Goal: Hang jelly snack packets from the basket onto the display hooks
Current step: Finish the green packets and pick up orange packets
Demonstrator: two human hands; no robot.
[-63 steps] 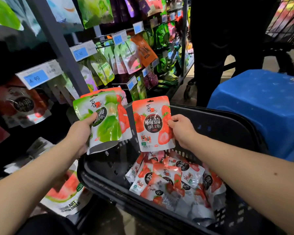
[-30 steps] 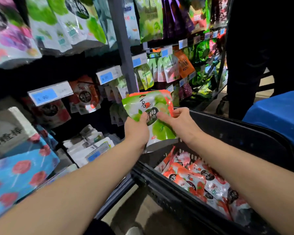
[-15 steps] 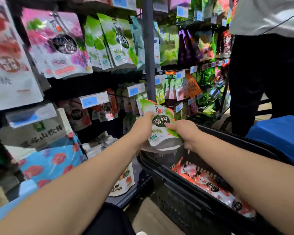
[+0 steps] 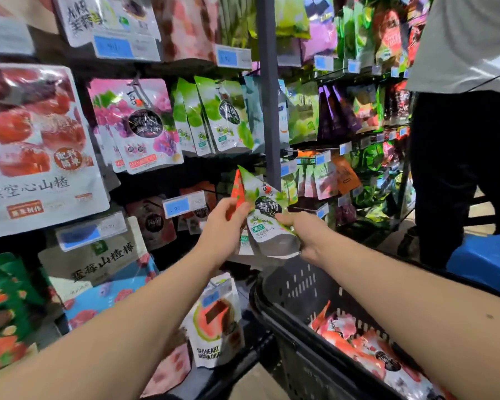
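Note:
Both hands hold a small stack of jelly packets in front of the display rack. A green packet [image 4: 264,209] faces me, with a red strawberry packet [image 4: 238,189] behind it, tilted to the left. My left hand [image 4: 224,226] grips the stack's left edge and my right hand [image 4: 305,230] grips its lower right corner. Below the hands, the black basket [image 4: 298,287] holds several more red jelly packets [image 4: 355,339]. Green jelly packets [image 4: 214,116] of the same kind hang on hooks above, beside pink grape packets [image 4: 140,125].
A grey upright post [image 4: 269,90] divides the rack just behind the held packets. Blue price tags [image 4: 182,204] stick out on the hook ends. A person in dark trousers [image 4: 459,174] stands at the right, next to a blue box [image 4: 485,258].
The right hand's red packet joined the left hand's stack. Both hands lifted the stack up toward the rack, and my view rose from the basket to the upper hooks.

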